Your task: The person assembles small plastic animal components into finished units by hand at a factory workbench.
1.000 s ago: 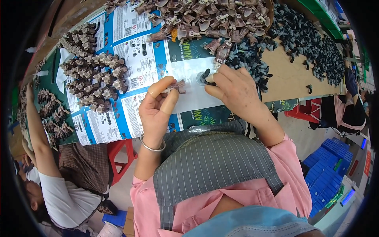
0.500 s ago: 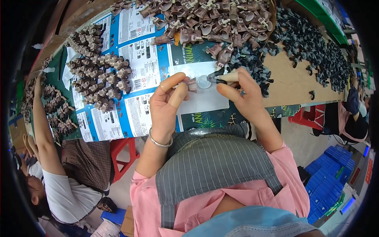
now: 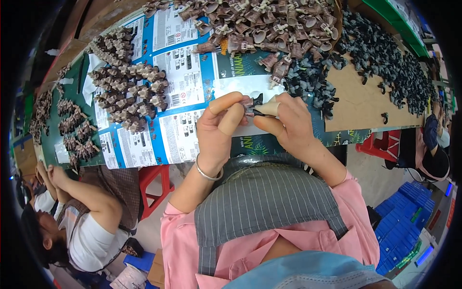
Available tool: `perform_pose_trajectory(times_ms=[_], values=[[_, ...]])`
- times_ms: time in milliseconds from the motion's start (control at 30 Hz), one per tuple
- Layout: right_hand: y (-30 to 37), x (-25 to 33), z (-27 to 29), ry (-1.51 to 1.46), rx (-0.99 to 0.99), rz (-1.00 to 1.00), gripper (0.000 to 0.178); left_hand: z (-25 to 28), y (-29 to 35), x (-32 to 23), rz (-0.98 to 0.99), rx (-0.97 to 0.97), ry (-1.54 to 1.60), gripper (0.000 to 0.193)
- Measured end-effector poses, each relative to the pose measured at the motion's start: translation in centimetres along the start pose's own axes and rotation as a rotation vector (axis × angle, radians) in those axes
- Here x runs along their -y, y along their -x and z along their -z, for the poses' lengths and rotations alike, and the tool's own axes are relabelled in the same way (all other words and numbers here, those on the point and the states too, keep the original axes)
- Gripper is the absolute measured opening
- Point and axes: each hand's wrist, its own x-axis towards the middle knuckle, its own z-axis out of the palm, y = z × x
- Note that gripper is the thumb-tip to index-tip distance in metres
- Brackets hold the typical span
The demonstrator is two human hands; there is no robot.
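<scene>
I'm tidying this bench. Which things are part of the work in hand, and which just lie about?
In hand:
left hand
right hand
small brown figure
dark piece

Lying about:
brown figure pile
dark parts pile
printed sheets
red stool

I count two hands of my own at the table, the left hand [image 3: 219, 130] and the right hand [image 3: 284, 126], with one small dark toy piece [image 3: 253, 105] between them. One bracelet [image 3: 206, 172] sits on my left wrist. The brown figures [image 3: 250, 24] and the dark grey pieces [image 3: 385, 53] lie in heaps too many to count. I see two red stools [image 3: 153, 180] and one co-worker [image 3: 82, 216] at my left.
</scene>
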Motion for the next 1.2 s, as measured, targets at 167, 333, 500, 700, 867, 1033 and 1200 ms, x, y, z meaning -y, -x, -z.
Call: perform_pose_trajectory(times_ms=[167, 333, 500, 700, 867, 1033, 1200], values=[[-0.6, 0.8, -2.3, 0.094, -0.054, 0.122, 0.018, 1.7, 0.6, -1.6, -0.304, -0.014, -0.466, 0.03], [-1.9, 1.4, -4.8, 0.182, 0.196, 0.282, 0.009, 3.9, 1.4, -3.4, -0.351, -0.087, -0.679, 0.036], [-2.1, 2.3, -5.5, 0.337, 0.31, 0.301, 0.004, 4.7, 1.2, -3.7, -0.479, -0.052, -1.155, 0.039], [-3.3, 2.5, -2.5, 0.028, 0.037, 0.136, 0.017, 4.4, 1.1, -2.8, -0.57, 0.057, -1.376, 0.042], [-3.8, 1.4, -4.9, -0.194, 0.076, 0.209, 0.024, 5.0, 0.4, -2.1, -0.61, 0.129, -1.302, 0.045], [-3.3, 1.8, -4.8, 0.002, 0.173, 0.257, 0.023, 4.1, 0.6, -2.1, -0.568, 0.085, -1.263, 0.044], [-3.4, 1.1, -5.4, 0.052, 0.107, 0.298, 0.028, 4.2, 0.7, -1.2, -0.609, 0.008, -1.287, 0.045]])
